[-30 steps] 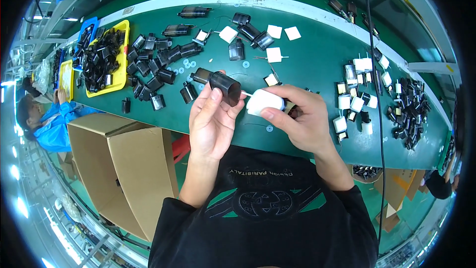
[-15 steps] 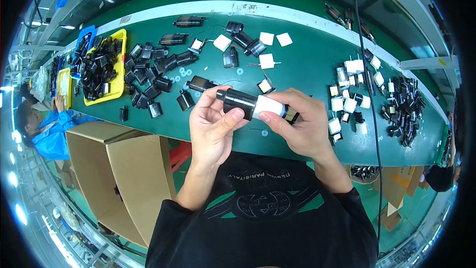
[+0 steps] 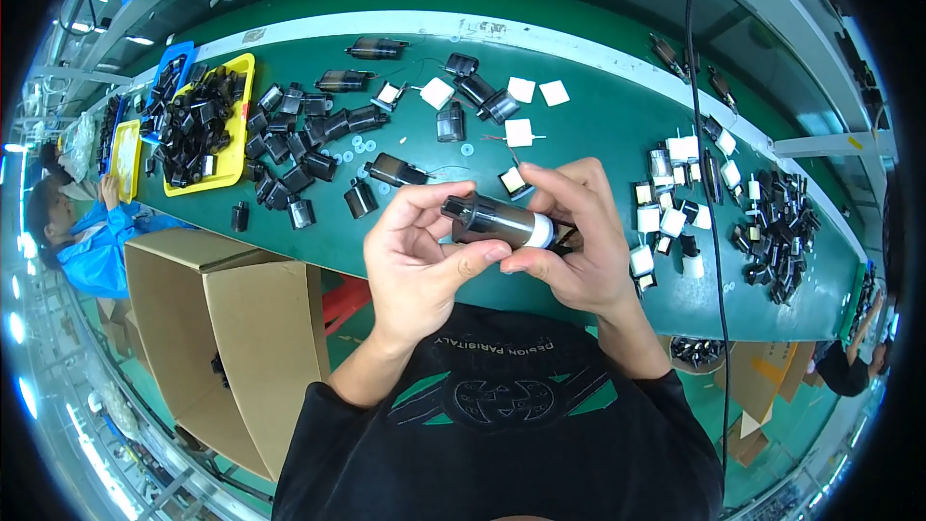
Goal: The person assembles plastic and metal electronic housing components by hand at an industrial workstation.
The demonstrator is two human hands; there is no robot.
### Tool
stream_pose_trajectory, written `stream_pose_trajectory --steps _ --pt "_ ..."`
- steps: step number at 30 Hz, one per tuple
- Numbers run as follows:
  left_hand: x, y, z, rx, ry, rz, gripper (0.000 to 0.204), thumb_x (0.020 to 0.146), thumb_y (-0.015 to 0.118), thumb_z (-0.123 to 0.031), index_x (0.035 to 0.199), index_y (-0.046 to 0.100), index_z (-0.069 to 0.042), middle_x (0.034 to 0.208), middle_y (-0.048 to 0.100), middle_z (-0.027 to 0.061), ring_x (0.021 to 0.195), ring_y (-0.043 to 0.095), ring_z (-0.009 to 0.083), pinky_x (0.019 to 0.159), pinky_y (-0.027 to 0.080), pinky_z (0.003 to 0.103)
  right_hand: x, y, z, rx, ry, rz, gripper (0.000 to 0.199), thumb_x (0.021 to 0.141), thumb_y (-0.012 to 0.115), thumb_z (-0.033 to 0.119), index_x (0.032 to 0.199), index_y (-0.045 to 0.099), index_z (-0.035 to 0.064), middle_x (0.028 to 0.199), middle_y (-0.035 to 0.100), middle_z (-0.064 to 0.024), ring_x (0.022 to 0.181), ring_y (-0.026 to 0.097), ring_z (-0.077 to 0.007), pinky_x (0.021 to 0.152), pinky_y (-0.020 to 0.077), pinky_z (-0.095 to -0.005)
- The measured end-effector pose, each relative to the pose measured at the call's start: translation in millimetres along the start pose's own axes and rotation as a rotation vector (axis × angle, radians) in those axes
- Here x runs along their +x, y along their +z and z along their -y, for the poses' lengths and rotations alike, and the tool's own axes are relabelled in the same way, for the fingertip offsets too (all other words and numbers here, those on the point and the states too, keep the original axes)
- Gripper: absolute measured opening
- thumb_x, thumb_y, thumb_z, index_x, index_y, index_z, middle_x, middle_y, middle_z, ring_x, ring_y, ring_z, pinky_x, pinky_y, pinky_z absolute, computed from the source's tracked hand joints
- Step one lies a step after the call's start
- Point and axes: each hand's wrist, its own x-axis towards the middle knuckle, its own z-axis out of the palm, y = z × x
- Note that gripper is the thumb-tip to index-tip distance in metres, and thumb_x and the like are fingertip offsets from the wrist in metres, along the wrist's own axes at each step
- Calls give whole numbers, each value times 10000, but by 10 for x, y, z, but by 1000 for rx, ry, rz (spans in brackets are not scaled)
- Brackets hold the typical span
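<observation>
Above the near edge of the table, my left hand (image 3: pixel 417 256) grips a dark, smoky translucent cartridge shell (image 3: pixel 487 219) by its narrower mouthpiece end, thumb below and fingers behind. A white cylindrical insert (image 3: pixel 541 231) sits mostly inside the shell's right end, only its pale rim showing plainly. My right hand (image 3: pixel 590 241) is closed around that end, thumb beneath and fingers above, holding the insert's dark base, partly hidden by the fingers. Behind my hands lie another smoky cartridge (image 3: pixel 395 170) and a small white-and-black insert with wires (image 3: pixel 514 180).
Dark shells (image 3: pixel 294 150) lie heaped at left beside a yellow tray (image 3: pixel 238 125) full of black parts. White inserts (image 3: pixel 672 222) and a black parts pile (image 3: pixel 775 241) cover the right. A black cable (image 3: pixel 719 232) hangs there. An open cardboard box (image 3: pixel 260 328) stands at lower left; a co-worker in blue (image 3: pixel 96 246) sits beyond.
The white insert has gone deeper into the shell, its white body now mostly inside. My hands have come closer together, and the shell tilts down toward the right.
</observation>
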Motion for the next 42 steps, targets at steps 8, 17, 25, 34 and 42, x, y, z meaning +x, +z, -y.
stream_pose_trajectory --steps 8,17,25,34,42 --pt "0 11 -186 324 189 31 428 648 744 104 1042 583 66 972 617 157 919 625 214 752 550 305 -22 26 -285 203 -143 45 465 701 743 78 1127 573 4 1003 587 -145 876 571 -219 725 470 -307" --pt "-28 151 -278 629 479 188 398 599 756 87 979 650 41 928 640 154 857 650 252 747 543 307 -62 184 -391 589 -195 33 299 806 648 35 1075 545 -45 1033 579 -211 969 607 -335 851 517 -452" --pt "-17 141 -282 679 491 212 422 571 743 108 977 656 36 935 637 144 860 651 258 756 551 317 -117 105 -349 400 -161 18 307 776 673 22 1053 567 -58 1014 600 -206 916 631 -317 804 537 -395" --pt "-24 162 -343 658 426 210 409 580 742 108 974 658 37 938 637 143 852 650 248 740 551 305 -150 82 -307 298 -185 -44 339 716 692 39 1038 629 -47 1006 638 -176 896 634 -268 761 515 -328" --pt "-34 144 -333 665 463 236 402 583 746 106 969 660 37 933 637 149 840 652 239 726 550 296 -131 81 -272 310 -222 -52 283 744 682 11 1014 626 -51 968 639 -186 874 645 -266 731 530 -319"
